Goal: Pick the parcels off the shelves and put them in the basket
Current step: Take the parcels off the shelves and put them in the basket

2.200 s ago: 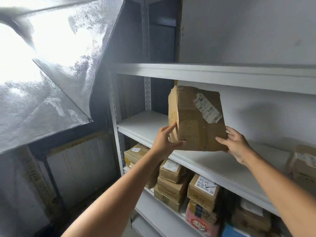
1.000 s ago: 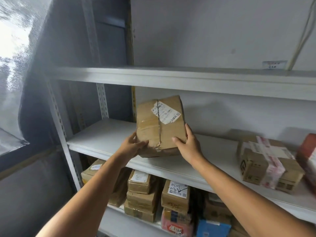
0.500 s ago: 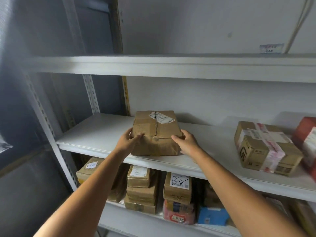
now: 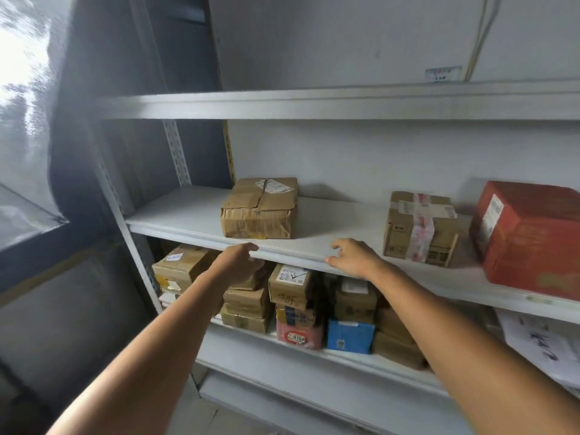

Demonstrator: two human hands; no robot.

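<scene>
Fingers of my left hand (image 4: 237, 262) are loosely bent at the front lip of the middle shelf (image 4: 175, 211), the tips just touching its edge and gripping nothing; the fingers of my right hand (image 4: 356, 259) are spread and relaxed on the same lip, further right, and are empty too.

The crumpled brown parcel (image 4: 260, 208) lies flat on that shelf, a little way back from the edge and just beyond the gap between my two hands; to its right, well apart from it, stands a taped box (image 4: 420, 227), and right of that a red box (image 4: 530, 233). Below, on the lower shelf (image 4: 314, 356), more parcels are stacked close together, among them a blue parcel (image 4: 350, 335) and a pink parcel (image 4: 298, 334). The basket is nowhere in view, so I cannot say how far a load must travel.

I judge that I am between picks, with nothing yet in hand.

What could go wrong: the brown parcel's wrapping looks creased and split along the top seam by its label, so if I pinch the paper rather than cup both sides it may tear or slip; reaching for the taped box, my right forearm would pass close to the red box, which sits near the front edge, and a careless swing might nudge it off; on the lower shelf, dragging out a parcel from under others would likely tip the stack forward; and turning toward an unseen basket invites a blind drop.
</scene>
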